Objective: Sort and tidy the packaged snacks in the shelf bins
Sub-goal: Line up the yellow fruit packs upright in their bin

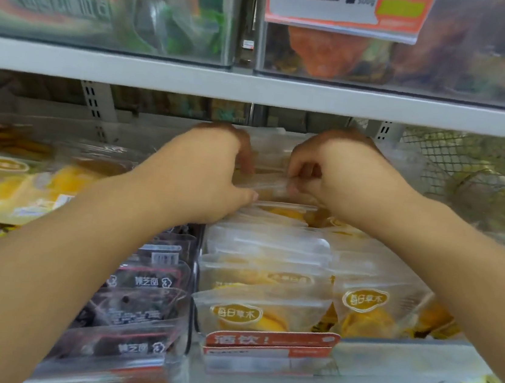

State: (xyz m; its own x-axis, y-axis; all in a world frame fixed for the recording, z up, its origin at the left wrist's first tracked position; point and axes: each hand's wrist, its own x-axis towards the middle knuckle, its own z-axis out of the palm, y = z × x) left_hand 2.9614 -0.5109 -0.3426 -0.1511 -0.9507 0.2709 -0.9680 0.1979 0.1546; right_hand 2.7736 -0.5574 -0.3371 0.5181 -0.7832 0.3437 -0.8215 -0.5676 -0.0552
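Observation:
Clear pouches of yellow dried fruit (263, 275) fill the middle shelf bin in upright rows. My left hand (206, 169) and my right hand (339, 176) reach deep into the back of that bin. Both grip the top edge of one clear yellow pouch (269, 185) between them, the left with thumb low and fingers curled over the top, the right pinching its right side. The fingertips are partly hidden behind the pouches.
A bin of dark-fruit pouches (139, 301) stands left of the middle bin, and larger yellow bags (7, 183) lie further left. An orange price label (270, 343) hangs at the bin front. The shelf board (257, 87) above is low. A wire mesh basket (469, 173) sits right.

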